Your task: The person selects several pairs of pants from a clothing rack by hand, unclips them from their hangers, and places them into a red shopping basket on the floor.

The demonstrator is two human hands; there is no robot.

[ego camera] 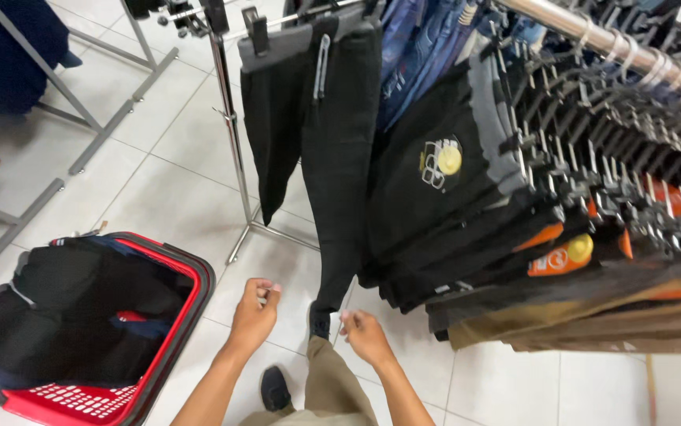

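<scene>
Hands [253,314] [365,335] apart, near hanging trousers [339,158]

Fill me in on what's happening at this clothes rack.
A person stands on a tiled floor beside a rail packed with dark trousers on clip hangers. Both hands are low and close together: the left hand and right hand are near the cuff of long black trousers hanging from a stand. Neither clearly grips anything. A red basket full of dark clothes sits on the floor to their left.
</scene>
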